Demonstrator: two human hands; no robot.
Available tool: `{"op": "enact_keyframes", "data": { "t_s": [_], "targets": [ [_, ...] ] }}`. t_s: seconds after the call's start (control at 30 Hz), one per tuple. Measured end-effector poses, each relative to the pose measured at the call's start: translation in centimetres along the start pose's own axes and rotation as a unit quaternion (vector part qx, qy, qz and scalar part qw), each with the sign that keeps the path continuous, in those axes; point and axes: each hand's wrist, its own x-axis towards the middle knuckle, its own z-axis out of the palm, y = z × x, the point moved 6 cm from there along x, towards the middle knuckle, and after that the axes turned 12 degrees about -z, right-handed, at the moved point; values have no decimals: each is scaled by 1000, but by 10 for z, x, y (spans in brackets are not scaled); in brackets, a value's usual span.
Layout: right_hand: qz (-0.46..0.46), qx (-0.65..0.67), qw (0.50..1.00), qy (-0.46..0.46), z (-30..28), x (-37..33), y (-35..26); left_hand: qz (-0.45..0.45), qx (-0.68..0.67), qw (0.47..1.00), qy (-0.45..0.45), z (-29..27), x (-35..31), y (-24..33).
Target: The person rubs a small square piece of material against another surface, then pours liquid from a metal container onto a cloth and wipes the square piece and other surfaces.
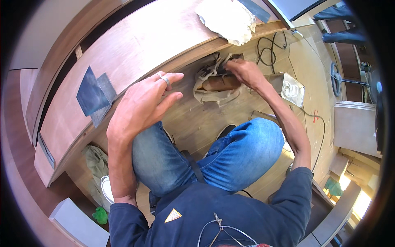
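My left hand [142,101], with a ring on one finger, is raised near the front edge of a pale wooden panel [135,45]. Its fingers are apart and nothing is in it. My right hand [248,74] reaches to the far side of an opened, crumpled pale bag [218,99] on the floor. Those fingers are curled together at the bag's rim, and what they pinch, if anything, is hidden. Inside the bag lie a brownish rounded thing [222,83] and some dark, tangled material. On the panel, left of my left hand, rest dark blue-grey sheets [90,92] resembling sandpaper.
A crumpled white cloth [228,20] lies at the panel's far end. Right of the bag is a rectangular metal can [292,90] on its side. A black cable [271,53] loops on the floor. Another person's legs [341,24] show at far right.
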Motion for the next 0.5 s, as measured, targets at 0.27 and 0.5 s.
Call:
{"op": "enact_keyframes", "data": {
  "t_s": [0.27,0.5],
  "targets": [
    [101,297,922,227,-113,-16,-4,-12,-43,999,18,-19,9,13],
    [61,475,842,248,-123,26,-32,-40,-205,978,24,-23,53,15]
  ]
}}
